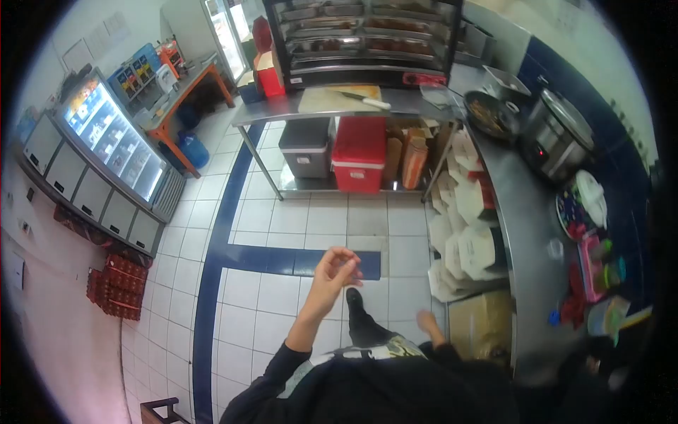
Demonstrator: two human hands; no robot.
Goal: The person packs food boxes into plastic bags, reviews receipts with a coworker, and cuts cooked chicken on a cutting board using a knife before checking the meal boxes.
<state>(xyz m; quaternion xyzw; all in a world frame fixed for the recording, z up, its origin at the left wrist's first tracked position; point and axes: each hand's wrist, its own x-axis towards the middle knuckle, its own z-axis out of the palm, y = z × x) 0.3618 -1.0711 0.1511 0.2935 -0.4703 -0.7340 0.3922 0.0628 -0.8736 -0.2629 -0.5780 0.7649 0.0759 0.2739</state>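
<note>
My left hand (335, 274) is raised over the tiled floor in front of my body. Its fingers curl in toward the thumb, and I see nothing between them. Lower down on the right, my right hand (428, 323) hangs by my side, small and smeared, so its fingers do not show clearly. Nearest to it is a cardboard box (480, 325) under the steel counter, with stacked white food boxes (470, 247) above. Ahead, a steel table (265, 112) bears a cutting board (332, 100) and a white-handled knife (374, 103).
A red cooler (359, 152) and a grey cooler (306, 147) stand on the table's lower shelf. Along the right counter (526, 283) are a frying pan (487, 116) and a large cooker (558, 134). At left are a lit display fridge (116, 138) and stacked egg trays (119, 286).
</note>
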